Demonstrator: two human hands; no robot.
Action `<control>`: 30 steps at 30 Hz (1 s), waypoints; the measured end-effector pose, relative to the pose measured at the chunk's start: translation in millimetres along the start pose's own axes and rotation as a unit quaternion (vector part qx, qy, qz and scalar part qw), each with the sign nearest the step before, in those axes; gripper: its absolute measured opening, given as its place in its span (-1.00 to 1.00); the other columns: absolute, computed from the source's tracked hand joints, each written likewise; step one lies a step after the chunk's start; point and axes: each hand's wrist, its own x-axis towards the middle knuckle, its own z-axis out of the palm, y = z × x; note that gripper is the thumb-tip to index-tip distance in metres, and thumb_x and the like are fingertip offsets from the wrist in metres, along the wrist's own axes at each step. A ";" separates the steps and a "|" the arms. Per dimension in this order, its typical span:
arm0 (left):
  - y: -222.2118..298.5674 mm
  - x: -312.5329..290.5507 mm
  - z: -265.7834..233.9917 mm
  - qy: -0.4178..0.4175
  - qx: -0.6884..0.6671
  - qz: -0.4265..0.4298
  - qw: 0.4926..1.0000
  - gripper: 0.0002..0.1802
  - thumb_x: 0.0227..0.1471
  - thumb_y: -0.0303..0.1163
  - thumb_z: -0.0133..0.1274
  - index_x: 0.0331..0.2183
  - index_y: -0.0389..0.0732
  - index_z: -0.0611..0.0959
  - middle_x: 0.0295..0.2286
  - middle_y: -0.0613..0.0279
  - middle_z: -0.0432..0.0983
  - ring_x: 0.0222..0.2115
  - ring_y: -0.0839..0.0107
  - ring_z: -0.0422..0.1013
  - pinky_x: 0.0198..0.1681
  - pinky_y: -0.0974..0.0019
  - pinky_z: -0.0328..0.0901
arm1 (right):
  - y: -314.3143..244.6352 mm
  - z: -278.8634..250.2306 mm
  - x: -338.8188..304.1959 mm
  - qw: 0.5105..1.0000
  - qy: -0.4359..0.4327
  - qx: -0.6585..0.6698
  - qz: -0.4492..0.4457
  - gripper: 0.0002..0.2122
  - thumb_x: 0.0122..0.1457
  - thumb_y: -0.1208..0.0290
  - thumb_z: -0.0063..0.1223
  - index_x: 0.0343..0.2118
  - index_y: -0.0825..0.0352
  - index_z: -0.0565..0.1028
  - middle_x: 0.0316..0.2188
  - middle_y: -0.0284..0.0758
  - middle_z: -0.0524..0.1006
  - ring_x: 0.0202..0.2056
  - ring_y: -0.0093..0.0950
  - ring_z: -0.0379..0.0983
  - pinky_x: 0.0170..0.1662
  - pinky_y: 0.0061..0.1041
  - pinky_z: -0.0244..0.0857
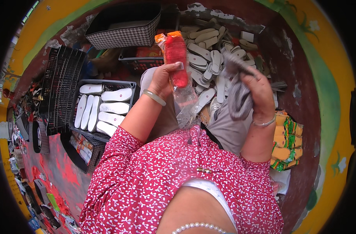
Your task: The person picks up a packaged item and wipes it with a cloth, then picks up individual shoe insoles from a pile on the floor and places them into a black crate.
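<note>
A black crate [74, 117] holds white insoles [108, 107] in rows. Loose white insoles lie heaped [203, 46] on the floor. A houndstooth basket [123, 37] stands behind; orange-green packets [287, 142] stacked at right.

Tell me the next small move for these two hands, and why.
Probably bring the right hand with its grey pair toward the clear bag under the left hand: that bag already holds a red piece.
</note>
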 end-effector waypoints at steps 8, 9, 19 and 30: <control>-27.6 -10.4 35.2 -0.097 -0.028 -0.063 0.993 -0.54 0.13 -0.14 -0.18 -0.01 -0.22 0.33 -0.18 0.08 0.41 -0.19 0.23 0.40 -0.14 0.14 0.35 | 15.0 40.9 64.5 0.968 0.108 -0.036 -0.224 -0.63 0.20 0.22 -0.08 0.03 0.25 0.29 -0.24 -0.42 0.44 -0.24 -0.68 0.31 -0.18 -0.64 0.23; -28.3 -10.8 38.4 -0.111 -0.025 -0.062 0.992 -0.57 0.14 -0.13 -0.19 -0.05 -0.20 0.37 -0.22 0.13 0.43 -0.22 0.28 0.41 -0.13 0.19 0.35 | 24.9 46.9 68.5 0.952 0.102 -0.175 -0.231 -0.58 0.20 0.17 -0.12 0.07 0.25 0.26 -0.18 -0.34 0.45 -0.19 -0.57 0.35 -0.13 -0.58 0.24; -39.8 -3.3 5.8 -0.043 -0.096 0.051 0.993 -0.53 0.18 -0.21 -0.42 0.02 -0.27 0.28 -0.07 0.04 0.32 -0.07 0.23 0.31 0.02 0.19 0.21 | 88.1 94.1 38.9 0.866 -0.004 -0.388 -0.314 -0.65 0.13 0.35 -0.10 0.00 0.26 0.35 0.04 -0.13 0.29 0.07 -0.13 0.17 0.14 -0.28 0.01; 9.2 -0.9 19.3 -0.038 -0.103 0.118 0.987 -0.38 0.16 0.05 -0.46 0.04 -0.21 0.27 -0.09 0.02 0.34 -0.13 0.06 0.36 -0.14 0.02 0.34 | 86.2 76.7 -2.2 0.887 -0.121 -0.331 -0.299 -0.69 0.04 0.62 -0.07 -0.10 0.34 0.43 -0.02 -0.18 0.37 0.05 -0.30 0.25 0.09 -0.42 0.11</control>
